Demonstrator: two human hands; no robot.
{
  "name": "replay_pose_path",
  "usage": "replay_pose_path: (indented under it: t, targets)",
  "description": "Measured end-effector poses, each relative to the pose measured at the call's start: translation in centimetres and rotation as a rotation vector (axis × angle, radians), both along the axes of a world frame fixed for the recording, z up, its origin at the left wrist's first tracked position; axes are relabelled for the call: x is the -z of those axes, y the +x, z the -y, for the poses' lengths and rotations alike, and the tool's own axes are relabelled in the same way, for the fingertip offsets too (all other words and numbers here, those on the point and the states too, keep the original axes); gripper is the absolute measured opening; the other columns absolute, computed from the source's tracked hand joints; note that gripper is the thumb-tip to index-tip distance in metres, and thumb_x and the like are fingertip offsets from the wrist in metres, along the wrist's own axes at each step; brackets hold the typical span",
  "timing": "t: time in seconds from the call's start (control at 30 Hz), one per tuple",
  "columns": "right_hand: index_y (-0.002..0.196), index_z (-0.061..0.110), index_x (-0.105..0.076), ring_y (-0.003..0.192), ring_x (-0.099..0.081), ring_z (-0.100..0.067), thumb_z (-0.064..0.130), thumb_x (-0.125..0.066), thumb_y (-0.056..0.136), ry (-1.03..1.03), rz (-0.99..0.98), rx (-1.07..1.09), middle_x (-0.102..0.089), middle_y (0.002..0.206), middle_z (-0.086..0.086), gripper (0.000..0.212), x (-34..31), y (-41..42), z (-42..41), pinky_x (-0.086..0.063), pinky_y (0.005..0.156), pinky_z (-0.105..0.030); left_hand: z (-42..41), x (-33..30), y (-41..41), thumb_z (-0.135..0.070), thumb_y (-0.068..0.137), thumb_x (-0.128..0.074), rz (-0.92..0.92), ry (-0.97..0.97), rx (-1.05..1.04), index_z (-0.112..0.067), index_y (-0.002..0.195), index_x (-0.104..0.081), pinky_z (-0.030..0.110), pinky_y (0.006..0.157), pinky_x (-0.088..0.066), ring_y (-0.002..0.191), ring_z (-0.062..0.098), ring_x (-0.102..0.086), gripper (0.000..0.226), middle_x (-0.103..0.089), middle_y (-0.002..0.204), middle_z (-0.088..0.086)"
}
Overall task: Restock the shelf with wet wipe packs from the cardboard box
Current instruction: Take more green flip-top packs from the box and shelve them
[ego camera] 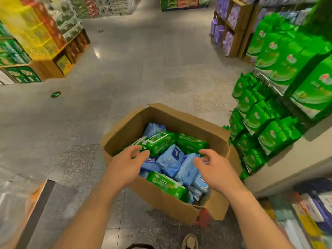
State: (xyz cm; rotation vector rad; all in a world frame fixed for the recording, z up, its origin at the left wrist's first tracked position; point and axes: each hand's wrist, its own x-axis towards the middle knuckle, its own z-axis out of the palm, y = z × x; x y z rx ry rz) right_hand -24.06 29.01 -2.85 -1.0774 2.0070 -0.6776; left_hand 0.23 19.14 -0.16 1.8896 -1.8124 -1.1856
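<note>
A shop. Around the cardboard box on the aisle floor, shelves and pallet stacks carry packaged goods.

I count one box, about four green packs, roughly six blue packs, and two hands.

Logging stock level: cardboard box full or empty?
Still well stocked: the cardboard box has flaps open, with green packs and blue packs piled inside.
</note>
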Motion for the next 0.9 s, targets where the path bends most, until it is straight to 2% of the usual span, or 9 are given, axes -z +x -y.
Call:
replay_pose_path:
  t: [0.13,0.2,0.3,0.43,0.53,0.6,0.73,0.8,0.9]
  targets:
    - [0.145,0.030,-0.046,0.071,-0.060,-0.005,0.051,-0.050,0.103,0.094,0.038,-0.041,-0.059,0.132,0.005,0.047,2.2,-0.3,2.7,-0.046,0.057,-0.020,2.5,1.3,0.1,-0.052,0.097,-0.060,0.008,0.040,-0.018,-0.032,0.139,-0.059,0.034,0.093,-0.043,0.109,0.013,-0.058,0.046,-0.063,0.129,-0.008]
    - [0.137,0.030,-0.054,0.072,-0.056,-0.004,0.049,-0.052,0.103,0.129,0.105,-0.022,-0.062,0.122,0.005,0.039,4.0,-0.2,4.1,-0.046,0.065,-0.024,3.8,2.3,0.4,-0.051,0.098,-0.060,0.020,0.065,-0.023,-0.032,0.138,-0.059,0.033,0.091,-0.042,0.107,0.012,-0.058,0.045,-0.064,0.127,-0.008]
    - [0.123,0.030,-0.063,0.097,-0.065,-0.014,0.048,-0.054,0.101,0.235,0.219,0.066,-0.066,0.124,0.004,0.030,7.4,0.6,6.2,-0.054,0.088,-0.041,6.0,4.4,0.7,-0.054,0.097,-0.059,0.028,0.125,-0.010,-0.035,0.137,-0.059,0.036,0.096,-0.046,0.109,0.013,-0.059,0.045,-0.065,0.127,-0.007]
    - [0.128,0.030,-0.058,0.095,-0.063,-0.011,0.048,-0.059,0.098,0.408,0.183,0.039,-0.060,0.118,0.007,0.035,12.5,2.2,8.3,-0.051,0.086,-0.034,9.4,7.4,0.6,-0.054,0.097,-0.058,0.031,0.207,0.055,-0.038,0.137,-0.058,0.031,0.088,-0.041,0.105,0.010,-0.055,0.043,-0.060,0.119,-0.012]
    - [0.120,0.026,-0.061,0.107,-0.063,-0.020,0.051,-0.062,0.094,0.535,0.131,0.082,-0.062,0.113,0.003,0.036,16.4,3.3,9.1,-0.048,0.091,-0.032,12.1,9.4,0.6,-0.055,0.097,-0.056,0.043,0.270,0.142,-0.039,0.138,-0.058,0.030,0.089,-0.038,0.106,0.008,-0.053,0.045,-0.056,0.116,-0.016]
    - [0.104,0.022,-0.060,0.101,-0.059,-0.025,0.047,-0.060,0.096,0.593,0.187,0.211,-0.060,0.104,-0.001,0.026,18.7,4.0,9.2,-0.042,0.083,-0.030,13.8,10.5,0.8,-0.054,0.097,-0.056,0.050,0.287,0.185,-0.039,0.139,-0.057,0.029,0.088,-0.037,0.107,0.008,-0.053,0.044,-0.057,0.120,-0.016]
    - [0.127,0.020,-0.056,0.107,-0.062,-0.034,0.037,-0.057,0.102,0.727,0.564,0.708,-0.061,0.127,-0.009,0.031,22.6,5.5,8.8,-0.057,0.075,-0.041,16.7,12.1,1.6,-0.051,0.099,-0.056,0.054,0.323,0.226,-0.039,0.137,-0.058,0.017,0.070,-0.039,0.084,-0.007,-0.058,0.040,-0.060,0.121,-0.016]
    - [0.123,0.025,-0.058,0.103,-0.066,-0.032,0.032,-0.058,0.102,0.730,0.777,0.896,-0.064,0.125,-0.010,0.022,24.0,5.8,8.5,-0.060,0.067,-0.045,17.8,12.7,2.4,-0.051,0.099,-0.055,0.062,0.343,0.257,-0.040,0.138,-0.057,0.011,0.065,-0.036,0.072,-0.016,-0.055,0.040,-0.058,0.117,-0.019]
    - [0.129,0.021,-0.061,0.109,-0.067,-0.033,0.026,-0.062,0.098,0.756,0.862,0.999,-0.066,0.127,-0.013,0.031,25.8,5.0,8.2,-0.061,0.062,-0.045,19.1,13.6,3.6,-0.051,0.100,-0.055,0.068,0.362,0.265,-0.039,0.139,-0.057,0.021,0.076,-0.041,0.088,-0.007,-0.058,0.042,-0.061,0.110,-0.022]
